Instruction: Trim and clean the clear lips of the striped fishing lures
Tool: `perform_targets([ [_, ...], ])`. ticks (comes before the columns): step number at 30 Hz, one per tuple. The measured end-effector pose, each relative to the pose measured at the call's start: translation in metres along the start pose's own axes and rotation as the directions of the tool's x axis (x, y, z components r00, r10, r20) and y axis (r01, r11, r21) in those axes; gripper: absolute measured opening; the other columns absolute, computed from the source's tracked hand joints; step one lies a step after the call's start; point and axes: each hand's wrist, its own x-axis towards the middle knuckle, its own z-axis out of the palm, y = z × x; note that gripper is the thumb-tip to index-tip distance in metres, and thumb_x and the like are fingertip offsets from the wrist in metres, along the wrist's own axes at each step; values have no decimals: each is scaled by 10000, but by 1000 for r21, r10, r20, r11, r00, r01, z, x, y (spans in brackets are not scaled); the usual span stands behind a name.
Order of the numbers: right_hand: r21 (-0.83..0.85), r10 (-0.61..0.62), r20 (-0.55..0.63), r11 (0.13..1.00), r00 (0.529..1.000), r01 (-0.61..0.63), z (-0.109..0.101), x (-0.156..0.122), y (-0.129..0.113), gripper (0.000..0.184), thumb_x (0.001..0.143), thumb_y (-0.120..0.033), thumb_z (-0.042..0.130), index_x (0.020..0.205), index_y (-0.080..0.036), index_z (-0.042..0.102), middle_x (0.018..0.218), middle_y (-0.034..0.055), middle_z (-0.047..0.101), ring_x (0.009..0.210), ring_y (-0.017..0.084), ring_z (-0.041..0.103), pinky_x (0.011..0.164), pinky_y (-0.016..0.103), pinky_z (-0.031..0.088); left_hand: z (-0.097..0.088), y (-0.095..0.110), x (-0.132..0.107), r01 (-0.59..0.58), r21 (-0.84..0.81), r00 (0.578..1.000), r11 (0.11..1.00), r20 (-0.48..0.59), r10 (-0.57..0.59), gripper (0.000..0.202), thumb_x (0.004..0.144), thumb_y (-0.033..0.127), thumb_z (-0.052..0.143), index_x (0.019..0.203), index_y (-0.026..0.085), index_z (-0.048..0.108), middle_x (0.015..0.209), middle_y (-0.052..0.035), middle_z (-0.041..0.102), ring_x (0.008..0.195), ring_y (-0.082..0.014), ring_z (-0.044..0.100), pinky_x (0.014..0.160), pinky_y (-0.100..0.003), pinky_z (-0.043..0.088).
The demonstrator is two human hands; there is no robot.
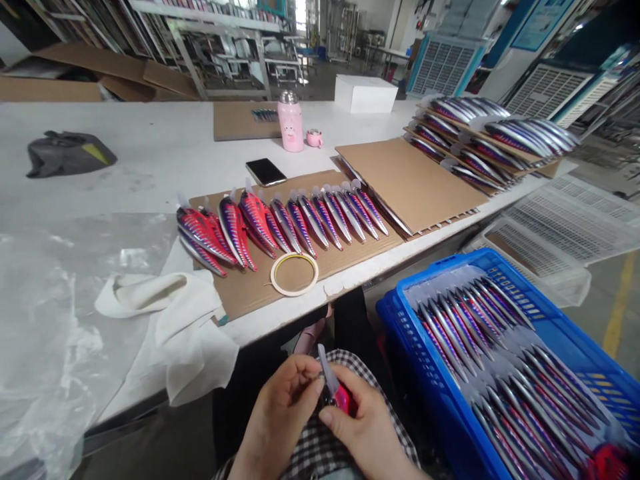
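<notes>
Over my lap, my right hand (357,410) grips a red fishing lure (342,399) by its body, with its clear diving lip pointing up. Thumb and forefinger of my left hand (290,393) are pinched together at the lure's head, beside the lip; anything tiny between them is hidden. On the table ahead, a row of finished-looking purple, silver and red fishing lures (320,217) lies on a cardboard sheet (245,293). A roll of narrow tape (275,283) rests at the sheet's near edge.
To my right stands a blue crate (400,333) holding rows of lures. Cardboard layers with lures (480,143) are stacked at the far right of the table. A white cloth (185,333), phone (266,172), pink bottle (291,127) and white box (365,95) are on the table.
</notes>
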Motion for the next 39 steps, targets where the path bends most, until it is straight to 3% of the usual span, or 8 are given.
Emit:
perform_targets([
  [11, 101, 37, 64, 994, 997, -43, 0, 2, -16, 360, 698, -195, 742, 1055, -226, 701, 927, 6, 710, 902, 228, 626, 833, 303, 462, -8, -3, 1, 44, -70, 994, 997, 98, -37, 76, 715, 189, 675, 772, 198, 626, 628, 48, 606, 607, -103, 547, 591, -188, 421],
  [14, 189, 23, 112, 981, 993, -44, -1, 4, -19, 375, 715, -266, 758, 1078, -203, 691, 937, 28, 707, 913, 236, 616, 849, 325, 458, -11, -1, 1, -170, 80, 981, 982, 104, 161, 119, 723, 154, 661, 819, 224, 660, 708, 39, 583, 636, -114, 557, 606, -205, 448],
  [16, 227, 6, 125, 973, 992, -34, -1, 4, -18, 373, 722, -300, 770, 1072, -198, 692, 943, 31, 702, 916, 232, 610, 857, 326, 455, -14, 1, 1, -334, 242, 941, 911, 130, 311, 148, 733, 130, 657, 832, 239, 677, 720, 40, 558, 627, -110, 555, 591, -198, 450],
  [19, 230, -2, 109, 973, 994, -24, -1, 4, -16, 386, 711, -334, 794, 1059, -200, 694, 945, 27, 699, 901, 217, 607, 836, 304, 458, -16, 6, 0, -441, 395, 898, 806, 179, 403, 120, 757, 124, 643, 793, 233, 678, 673, 41, 546, 594, -108, 566, 567, -187, 454],
  [22, 201, -7, 97, 979, 995, -13, -1, 4, -15, 385, 725, -351, 787, 1068, -203, 694, 938, 24, 700, 915, 218, 607, 848, 303, 457, -16, 10, -3, -420, 453, 908, 787, 205, 366, 96, 780, 142, 621, 776, 224, 669, 676, 31, 573, 606, -117, 588, 574, -190, 464],
  [25, 205, -21, 101, 979, 995, 0, -2, 3, -15, 395, 735, -359, 783, 1086, -202, 691, 938, 29, 699, 922, 224, 611, 860, 315, 454, -13, 12, -5, -357, 437, 934, 825, 174, 312, 72, 811, 189, 602, 818, 228, 661, 705, 25, 596, 624, -125, 597, 591, -199, 470],
  [31, 463, 18, 226, 878, 974, -124, -2, 3, -13, 500, 718, -411, 791, 1144, -179, 671, 1005, 76, 707, 997, 255, 623, 956, 381, 408, -3, 14, -9, -217, 229, 976, 949, 50, 211, 81, 820, 278, 596, 812, 228, 660, 717, 8, 658, 658, -158, 630, 622, -215, 484],
  [39, 557, 63, 257, 806, 964, -201, -3, 3, -10, 490, 692, -364, 811, 1122, -170, 679, 1005, 77, 705, 969, 249, 639, 927, 363, 413, 3, 12, -12, -171, 182, 982, 968, -43, 182, 88, 784, 297, 624, 823, 228, 663, 677, 20, 642, 615, -147, 599, 588, -201, 474],
])
